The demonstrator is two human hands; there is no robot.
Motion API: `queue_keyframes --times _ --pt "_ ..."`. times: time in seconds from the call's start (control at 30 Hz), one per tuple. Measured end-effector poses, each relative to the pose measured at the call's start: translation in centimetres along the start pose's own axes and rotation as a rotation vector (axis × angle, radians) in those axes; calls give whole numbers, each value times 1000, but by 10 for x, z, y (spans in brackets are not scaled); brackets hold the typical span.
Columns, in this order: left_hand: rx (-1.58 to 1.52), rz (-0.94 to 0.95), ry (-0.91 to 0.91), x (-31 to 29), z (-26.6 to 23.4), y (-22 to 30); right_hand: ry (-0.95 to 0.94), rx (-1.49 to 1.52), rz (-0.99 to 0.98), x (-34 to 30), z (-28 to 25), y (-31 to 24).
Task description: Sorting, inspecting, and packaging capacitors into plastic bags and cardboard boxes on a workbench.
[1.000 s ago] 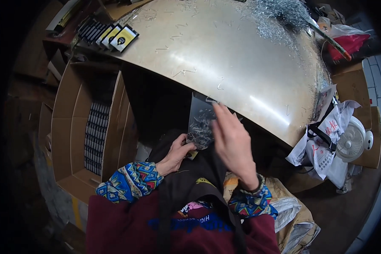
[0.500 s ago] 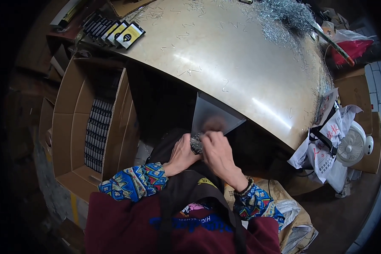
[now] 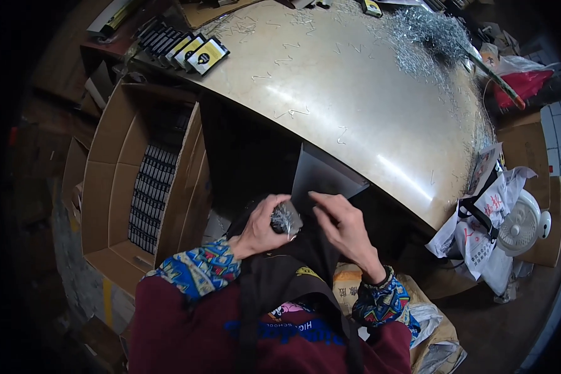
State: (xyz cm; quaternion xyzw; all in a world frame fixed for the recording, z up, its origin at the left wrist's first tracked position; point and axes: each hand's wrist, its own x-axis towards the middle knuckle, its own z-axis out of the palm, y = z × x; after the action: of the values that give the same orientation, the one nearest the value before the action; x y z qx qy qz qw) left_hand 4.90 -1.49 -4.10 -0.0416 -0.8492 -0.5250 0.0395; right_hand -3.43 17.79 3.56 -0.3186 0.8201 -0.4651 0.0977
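Observation:
My left hand [image 3: 258, 230] is closed around a small dark pack with shiny clear-looking sides and silvery wire-like strands [image 3: 284, 218], held over my lap. Its exact kind I cannot make out, and the fingers cover part of it. Just right of it, my right hand [image 3: 348, 229] hovers apart from the pack. Its index finger and thumb are spread with a gap between them, and nothing shows in them. Beyond both hands, a grey translucent panel [image 3: 321, 171] hangs below the table's edge.
Bent wire hooks [image 3: 291, 113] lie scattered on the metal-topped table [image 3: 355, 93], with a large wire heap [image 3: 427, 37] at its far right. Black-and-yellow packs [image 3: 204, 56] line its left corner. A carton [image 3: 103, 206] holding rows of packs stands left; a white fan [image 3: 518, 223] stands right.
My right hand has moved off the pack to the right, its fingers parting. My left hand still holds the pack, now more exposed. The whole view has shifted slightly.

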Motion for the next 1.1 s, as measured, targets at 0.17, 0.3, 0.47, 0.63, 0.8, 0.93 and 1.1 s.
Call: queue_keyframes --times 0.17,0.3,0.47,0.63,0.8,0.93,1.1 --pt "-93 -56 113 27 3 14 50 22 159 3 -13 -7" --pt "116 175 199 44 5 34 83 81 105 8 -2 -8" --pt "14 119 114 55 1 36 178 -2 98 19 -4 -16" --pt "15 315 44 70 -2 39 211 -94 198 26 -21 -3" --pt "161 236 90 76 -4 49 380 -104 271 36 -47 0" --pt "167 198 81 81 -4 52 331 13 312 38 -53 1" --pt "114 143 41 89 -8 58 216 92 303 39 -57 -8"
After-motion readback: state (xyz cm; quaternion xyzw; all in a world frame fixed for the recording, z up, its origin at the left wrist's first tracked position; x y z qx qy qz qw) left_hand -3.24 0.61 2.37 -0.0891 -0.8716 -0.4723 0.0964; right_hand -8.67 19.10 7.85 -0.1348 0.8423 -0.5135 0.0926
